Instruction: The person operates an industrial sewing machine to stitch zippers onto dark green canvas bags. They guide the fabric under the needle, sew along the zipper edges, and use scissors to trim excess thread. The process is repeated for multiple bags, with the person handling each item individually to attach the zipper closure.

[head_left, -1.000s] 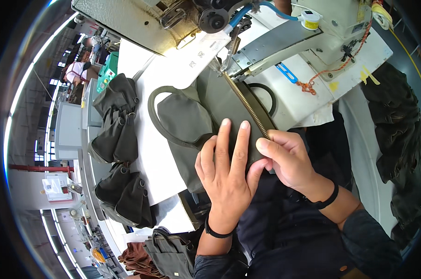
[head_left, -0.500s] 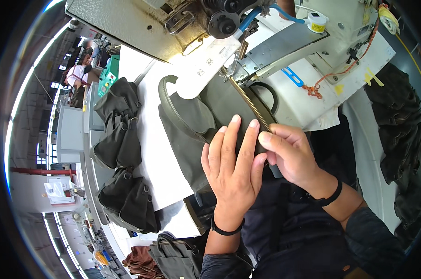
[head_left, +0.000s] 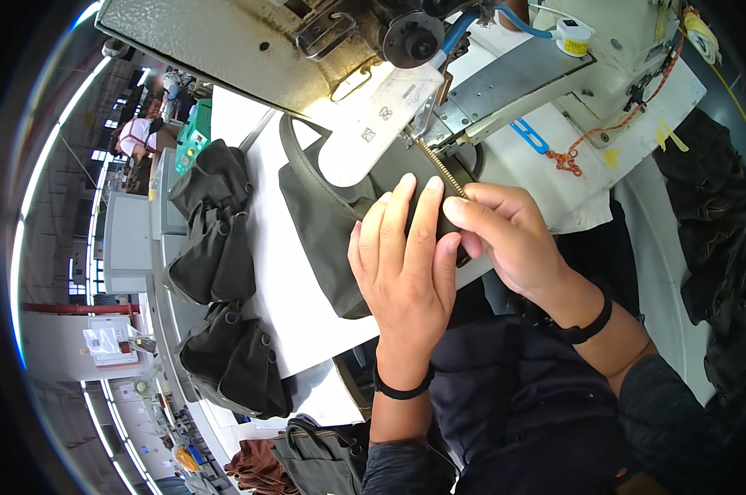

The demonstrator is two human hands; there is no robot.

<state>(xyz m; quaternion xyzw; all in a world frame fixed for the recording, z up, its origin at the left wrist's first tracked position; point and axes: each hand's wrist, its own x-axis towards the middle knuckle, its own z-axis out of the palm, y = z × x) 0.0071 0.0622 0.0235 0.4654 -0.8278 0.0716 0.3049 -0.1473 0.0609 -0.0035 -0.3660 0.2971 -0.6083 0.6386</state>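
Observation:
An olive-grey fabric bag (head_left: 315, 231) with a looped handle (head_left: 298, 148) lies under the sewing machine head (head_left: 257, 49), partly hidden by a white guard (head_left: 356, 144). Its brass zipper (head_left: 439, 165) runs from the presser foot (head_left: 414, 132) toward me. My left hand (head_left: 402, 272) lies on the bag just left of the zipper, fingers stretched out and pressing down. My right hand (head_left: 509, 239) pinches the zipper's near end and bag edge between thumb and fingers; the fingertips of both hands are close together.
Dark bags (head_left: 212, 247) are piled on the left of the white worktable (head_left: 290, 334). A brown pile (head_left: 253, 466) and another bag (head_left: 307, 462) sit below. Dark fabric (head_left: 703, 223) hangs at right. A blue tool (head_left: 529, 136) rests beside the machine. A person (head_left: 138, 136) is at far left.
Both my hands have moved up toward the needle along with the bag. Less zipper shows in front of the presser foot, and the right handle is now mostly hidden.

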